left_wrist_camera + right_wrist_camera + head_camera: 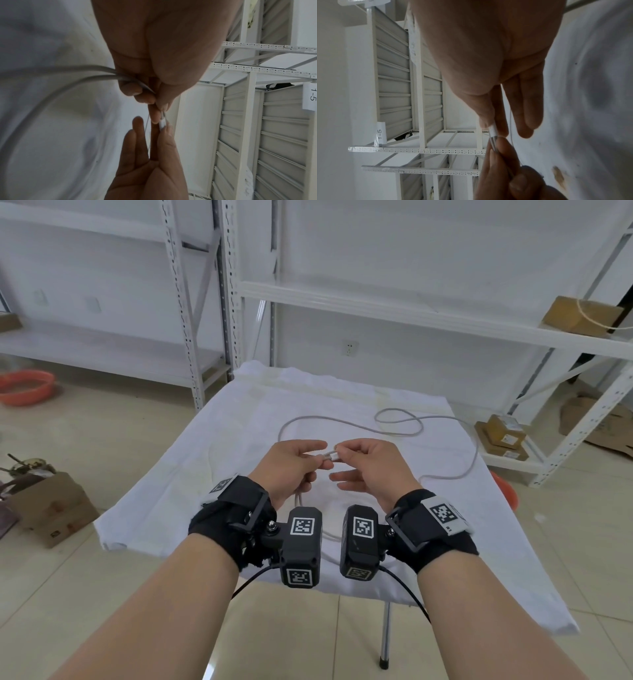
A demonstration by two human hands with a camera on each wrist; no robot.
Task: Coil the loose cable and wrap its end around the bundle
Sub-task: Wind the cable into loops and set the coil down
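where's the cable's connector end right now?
In the head view the white connector is held above the table's middle, pinched between the left hand and right hand; the cable trails behind on the white cloth.

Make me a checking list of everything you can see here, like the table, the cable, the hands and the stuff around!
Surface: small table under a white cloth, wrinkled.
Job's things: grey cable, mostly loose on the cloth in open loops, not yet coiled; its white connector is held up between the hands.
Clutter: nothing seen on the cloth besides the cable.
Grippers: left hand grips two cable strands; right hand pinches the connector, other fingers straight.
Cables: black leads hang from the wrist cameras.
Surroundings: white metal shelving behind, cardboard boxes on its low shelf, a red basin on the tiled floor.
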